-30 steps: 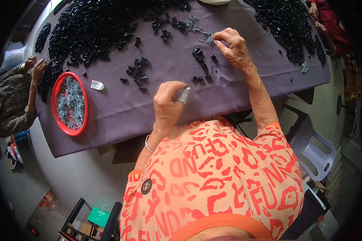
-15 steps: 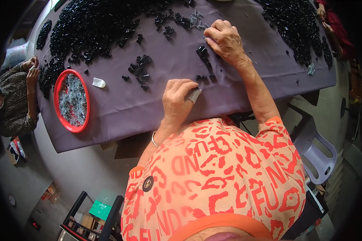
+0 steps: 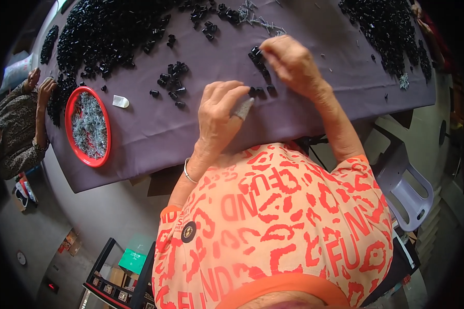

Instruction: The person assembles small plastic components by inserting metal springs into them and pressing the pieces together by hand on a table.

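My left hand point(image 3: 219, 113) is closed over the purple cloth, with a grey cover on the thumb point(image 3: 243, 108). Whatever its fingertips pinch is hidden. Beside them lie a few small black cylinders point(image 3: 260, 91). My right hand point(image 3: 294, 64), slightly blurred, has thumb and index finger drawn together. They are close to a short line of black cylindrical pieces point(image 3: 258, 59), and I cannot make out what is between them. Just beyond is a scatter of thin grey screw-like pins point(image 3: 263, 23). A loose cluster of black pieces point(image 3: 172, 80) lies left of my hands.
A large heap of black pieces point(image 3: 103, 36) covers the far left; another heap point(image 3: 381, 31) is far right. A red oval tray point(image 3: 107, 126) of grey pins and a small white piece point(image 3: 120, 101) sit on the left. Another person's hands point(image 3: 46, 87) show at the left edge.
My right hand has come nearer, from the pin scatter to the line of black pieces. My left hand has shifted slightly left and away from me. More pins lie strung out across the cloth.
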A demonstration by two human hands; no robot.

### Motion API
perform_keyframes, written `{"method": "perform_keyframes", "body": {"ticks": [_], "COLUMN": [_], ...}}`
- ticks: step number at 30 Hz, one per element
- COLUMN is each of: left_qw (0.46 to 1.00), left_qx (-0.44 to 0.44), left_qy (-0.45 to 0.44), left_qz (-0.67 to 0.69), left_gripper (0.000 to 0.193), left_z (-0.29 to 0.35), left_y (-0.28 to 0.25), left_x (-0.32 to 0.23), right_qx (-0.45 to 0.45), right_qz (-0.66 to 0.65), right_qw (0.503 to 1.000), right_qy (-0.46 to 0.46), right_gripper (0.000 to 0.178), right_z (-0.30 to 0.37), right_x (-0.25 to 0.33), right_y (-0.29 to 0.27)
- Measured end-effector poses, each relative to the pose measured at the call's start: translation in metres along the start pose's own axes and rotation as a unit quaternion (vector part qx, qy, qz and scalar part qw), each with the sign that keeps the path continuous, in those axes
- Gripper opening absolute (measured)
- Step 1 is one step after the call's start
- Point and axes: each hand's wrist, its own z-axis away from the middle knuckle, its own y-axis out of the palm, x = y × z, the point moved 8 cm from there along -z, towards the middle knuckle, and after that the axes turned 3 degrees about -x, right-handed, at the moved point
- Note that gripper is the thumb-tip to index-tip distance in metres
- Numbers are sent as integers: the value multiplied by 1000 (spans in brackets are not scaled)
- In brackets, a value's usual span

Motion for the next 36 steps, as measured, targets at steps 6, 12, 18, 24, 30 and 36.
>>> {"method": "perform_keyframes", "body": {"ticks": [6,12,18,24,30,36], "left_qw": [999,999,994,996,988,992], "left_qx": [47,-17,-47,48,29,17], "left_qy": [0,-26,-99,-51,-148,-122], "left_qz": [-10,20,-4,-59,-31,-41], "left_gripper": [31,31,25,22,19,16], "left_z": [10,14,-27,-54,-53,-55], "left_y": [9,-10,-2,26,32,31], "left_x": [-2,3,35,46,57,48], "right_qx": [-28,-57,-83,-91,-109,-102], "right_qz": [-75,-47,-50,-114,-117,-144], "right_qw": [996,993,992,982,975,971], "right_qy": [26,87,80,117,152,160], "right_gripper": [15,13,14,13,12,11], "right_z": [11,29,29,36,40,39], "right_x": [-5,-17,-3,-6,-11,-5], "right_y": [-2,-26,-28,-31,-32,-28]}}
